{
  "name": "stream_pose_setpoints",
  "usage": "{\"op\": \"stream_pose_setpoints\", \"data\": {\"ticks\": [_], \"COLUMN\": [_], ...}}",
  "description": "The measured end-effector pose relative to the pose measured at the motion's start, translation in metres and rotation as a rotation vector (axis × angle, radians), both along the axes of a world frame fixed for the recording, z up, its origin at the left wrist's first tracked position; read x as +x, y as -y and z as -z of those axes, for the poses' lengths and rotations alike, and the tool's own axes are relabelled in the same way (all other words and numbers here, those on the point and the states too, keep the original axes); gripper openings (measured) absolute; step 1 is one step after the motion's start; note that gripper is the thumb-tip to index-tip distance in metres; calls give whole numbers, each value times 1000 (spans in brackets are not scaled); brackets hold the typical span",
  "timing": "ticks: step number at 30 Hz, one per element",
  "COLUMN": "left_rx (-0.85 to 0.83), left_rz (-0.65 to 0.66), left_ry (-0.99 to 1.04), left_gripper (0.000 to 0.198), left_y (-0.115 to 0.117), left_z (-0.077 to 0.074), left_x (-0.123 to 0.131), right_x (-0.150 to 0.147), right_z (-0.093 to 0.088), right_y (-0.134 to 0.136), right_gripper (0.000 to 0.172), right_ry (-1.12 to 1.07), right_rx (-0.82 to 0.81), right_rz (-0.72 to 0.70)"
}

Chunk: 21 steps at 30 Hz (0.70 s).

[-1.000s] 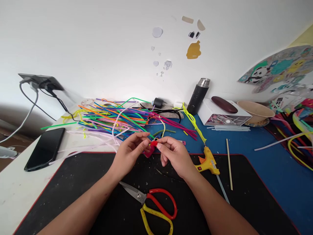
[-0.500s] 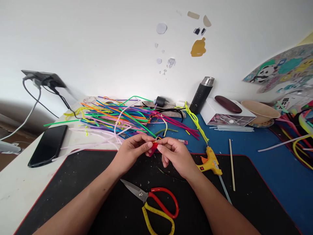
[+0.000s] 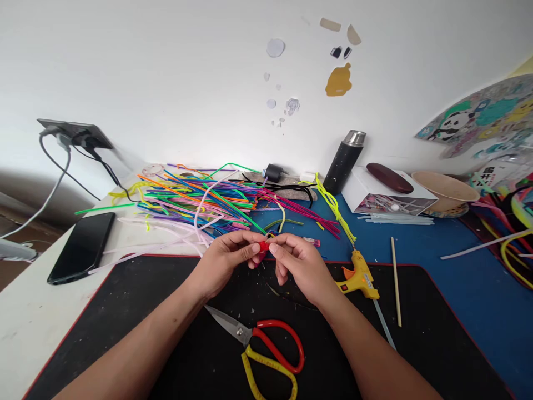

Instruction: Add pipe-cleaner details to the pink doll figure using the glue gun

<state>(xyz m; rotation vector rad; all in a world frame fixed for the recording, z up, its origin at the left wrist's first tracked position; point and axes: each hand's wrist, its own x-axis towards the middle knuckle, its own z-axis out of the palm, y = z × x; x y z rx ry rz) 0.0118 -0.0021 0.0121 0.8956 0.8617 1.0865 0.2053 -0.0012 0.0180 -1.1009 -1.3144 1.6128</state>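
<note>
Mid-frame, the left hand (image 3: 225, 256) and right hand (image 3: 302, 261) pinch a red piece (image 3: 264, 246). A black mat (image 3: 428, 333) spans the bottom, a white wall (image 3: 187, 83) the top.

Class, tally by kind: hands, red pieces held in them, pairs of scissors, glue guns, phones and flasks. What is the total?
Hands: 2 (left hand, right hand)
Held red piece: 1
Scissors: 1 pair
Glue gun: 1
Phone: 1
Flask: 1
Total: 7

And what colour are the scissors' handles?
The scissors have one red handle and one yellow handle; clearest in the head view.
</note>
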Motion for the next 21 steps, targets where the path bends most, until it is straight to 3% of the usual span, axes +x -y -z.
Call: {"op": "stream_pose_setpoints", "data": {"ticks": [7, 21], "left_rx": [-75, 16], "left_rz": [-70, -3], "left_ry": [72, -45], "left_gripper": [30, 27], "left_y": [-1, 1], "left_z": [-1, 0], "left_x": [1, 1], "right_x": [0, -1], "right_z": [1, 1], "right_y": [-1, 0], "right_gripper": [34, 32], "right_ry": [5, 6], "right_rx": [4, 2], "right_rz": [16, 2]}}
